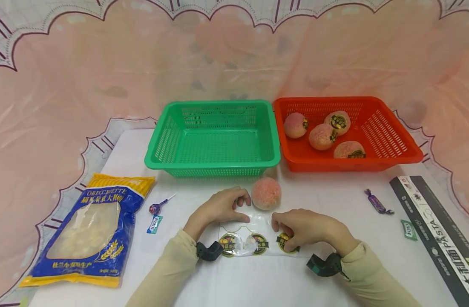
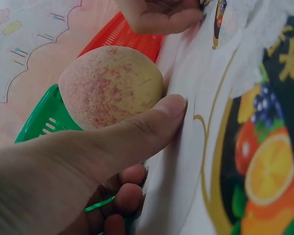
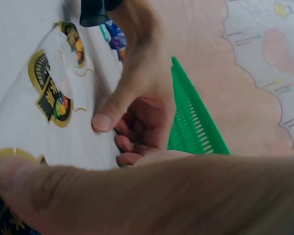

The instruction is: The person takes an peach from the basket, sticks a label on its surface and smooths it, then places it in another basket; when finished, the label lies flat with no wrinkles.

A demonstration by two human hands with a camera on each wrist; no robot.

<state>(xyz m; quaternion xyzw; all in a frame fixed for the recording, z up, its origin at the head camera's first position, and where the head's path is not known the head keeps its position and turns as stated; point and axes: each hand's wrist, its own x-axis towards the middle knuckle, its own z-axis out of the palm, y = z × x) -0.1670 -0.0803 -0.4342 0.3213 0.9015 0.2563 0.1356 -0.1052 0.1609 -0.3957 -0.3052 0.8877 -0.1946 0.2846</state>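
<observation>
A clear sheet of fruit stickers [image 1: 242, 232] lies flat on the white surface, its round labels edged in gold and black. My left hand [image 1: 224, 206] is at its far edge, thumb tip down by the sheet and fingers loosely bent, with a gap between. The thumb of my right hand [image 1: 309, 228] touches the right-hand sticker [image 3: 5, 196]; whether the fingers pinch the film is hidden. A pink fuzzy peach [image 1: 266, 194] stands just beyond the sheet, close to my left fingertips but not gripped. In the left wrist view the peach [image 2: 110, 85] appears behind my thumb.
Behind the peach stands a green basket [image 1: 213, 165]. A red basket [image 1: 353, 165] beside it holds several peaches with stickers. At left lie an orecchiette bag [image 1: 86, 230], a lollipop [image 1: 155, 208] and a small candy [image 1: 154, 224]. Wrapped candies [image 1: 378, 202] and a pasta box [image 1: 437, 238] lie right.
</observation>
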